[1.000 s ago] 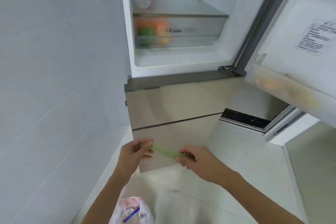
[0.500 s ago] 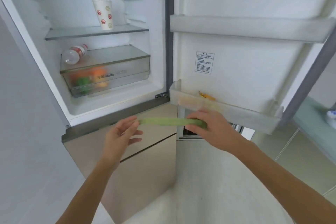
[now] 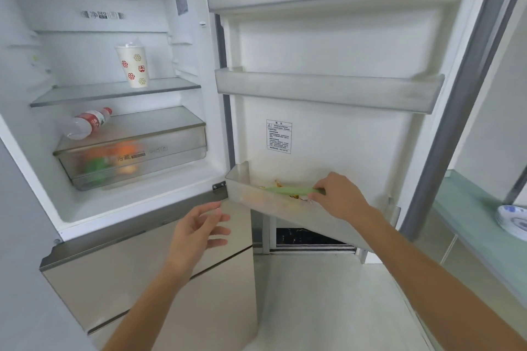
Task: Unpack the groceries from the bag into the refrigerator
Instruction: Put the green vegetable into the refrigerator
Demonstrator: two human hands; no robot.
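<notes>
Right hand (image 3: 339,196): fingers pinched on green stalk (image 3: 288,190), stalk lying along lowest door bin (image 3: 256,196) of open refrigerator. Left hand (image 3: 196,225): fingers spread wide, holding nothing, below bin's left end. Inside: paper cup (image 3: 133,66) upright on shelf, bottle (image 3: 87,123) on side atop crisper drawer (image 3: 171,145).

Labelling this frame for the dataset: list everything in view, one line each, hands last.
white paper cup with red and gold prints: 1, upright, upper glass shelf
clear plastic bottle with red label: 1, lying on its side, shelf over the drawer
translucent crisper drawer: 1, shut, blurred orange and green produce inside
frosted door bins: 3, upper two look empty
long pale green packet: 1, over the lowest door bin, above yellowish items
white warning sticker: 1, inner door
blue-patterned white dishes: stack at right edge, on green counter
left hand: open, empty, below the fridge compartment
right hand: pinching the packet's right end
</notes>
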